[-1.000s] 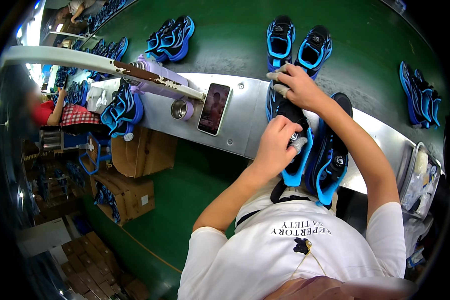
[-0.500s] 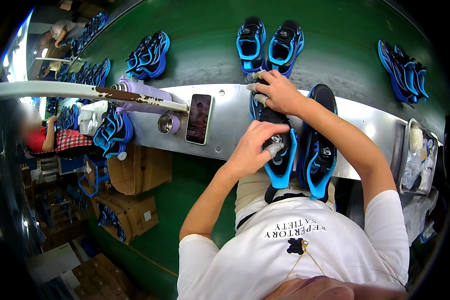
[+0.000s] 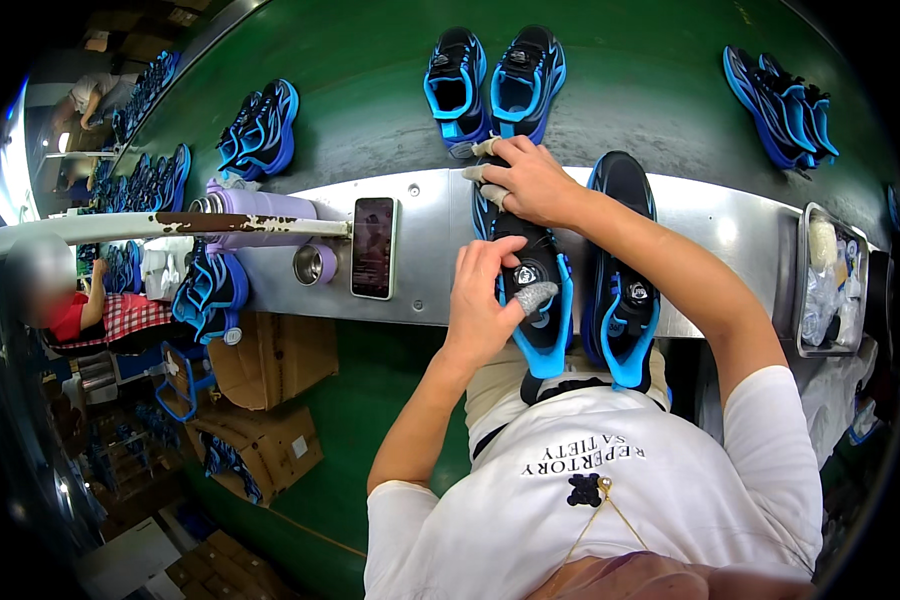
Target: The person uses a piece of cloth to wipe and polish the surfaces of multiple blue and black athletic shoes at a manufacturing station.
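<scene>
A black sneaker with bright blue collar and trim point(image 3: 550, 345) lies toe away from me, over the near edge of the metal bench. My left hand point(image 3: 485, 300) is at its left side, fingers curled by the tongue and the grey-wrapped thumb at the collar opening. At the toe end, my right hand point(image 3: 535, 185) grips the sneaker, with pale covers on several fingertips; its palm side is hidden. The matching sneaker point(image 3: 625, 270) lies right beside it, under my right forearm, and neither hand holds it.
Beyond the metal bench point(image 3: 430, 260), a green surface point(image 3: 360, 110) bears a sneaker pair point(image 3: 495, 85) straight ahead and others left and right. A phone point(image 3: 374, 245), purple bottle point(image 3: 270, 215) and cup point(image 3: 314, 264) stand left. A metal tray point(image 3: 832, 285) of bagged items sits right; cartons point(image 3: 275, 360) lie lower left.
My left fingers have drawn back leftward from the far side of the sneaker's opening to near its tongue. My right hand stays at the toe. The whole view has shifted slightly.
</scene>
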`<state>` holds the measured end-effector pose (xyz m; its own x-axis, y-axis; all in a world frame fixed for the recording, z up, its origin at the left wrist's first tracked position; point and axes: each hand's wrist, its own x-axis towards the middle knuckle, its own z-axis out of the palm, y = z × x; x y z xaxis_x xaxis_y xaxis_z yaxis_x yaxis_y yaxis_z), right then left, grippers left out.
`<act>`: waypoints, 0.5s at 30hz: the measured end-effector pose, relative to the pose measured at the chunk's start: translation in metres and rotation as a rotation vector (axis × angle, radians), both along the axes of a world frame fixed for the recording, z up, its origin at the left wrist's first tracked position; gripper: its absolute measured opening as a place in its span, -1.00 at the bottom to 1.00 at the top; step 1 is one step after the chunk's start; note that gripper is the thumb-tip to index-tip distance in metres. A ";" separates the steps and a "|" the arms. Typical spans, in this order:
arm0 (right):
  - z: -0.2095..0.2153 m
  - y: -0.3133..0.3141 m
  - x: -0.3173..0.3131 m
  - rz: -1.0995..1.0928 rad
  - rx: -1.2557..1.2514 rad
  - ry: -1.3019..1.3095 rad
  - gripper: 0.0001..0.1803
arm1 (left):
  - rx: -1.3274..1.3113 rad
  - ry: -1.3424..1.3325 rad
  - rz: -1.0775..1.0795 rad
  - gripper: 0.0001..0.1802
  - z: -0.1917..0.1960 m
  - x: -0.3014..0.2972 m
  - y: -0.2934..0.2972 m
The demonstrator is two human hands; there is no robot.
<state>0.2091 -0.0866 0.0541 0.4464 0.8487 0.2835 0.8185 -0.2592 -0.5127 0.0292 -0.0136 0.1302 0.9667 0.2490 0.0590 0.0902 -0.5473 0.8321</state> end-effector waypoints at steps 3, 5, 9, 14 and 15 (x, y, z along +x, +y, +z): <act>0.002 0.000 -0.001 0.009 -0.002 -0.019 -0.63 | -0.140 -0.038 -0.204 -0.48 -0.009 0.004 0.018; 0.000 -0.001 0.001 0.001 0.000 0.001 -0.64 | -0.160 0.008 -0.349 -0.48 -0.005 0.004 0.024; -0.008 -0.002 0.003 -0.013 0.013 0.016 -0.66 | 0.134 -0.090 -0.125 -0.46 0.000 -0.001 0.003; -0.004 0.000 0.002 -0.005 0.046 0.021 -0.64 | 0.030 -0.095 -0.078 -0.52 -0.008 0.001 0.006; -0.003 -0.001 0.002 -0.001 0.049 0.020 -0.64 | -0.032 -0.091 -0.221 -0.53 -0.007 0.004 0.014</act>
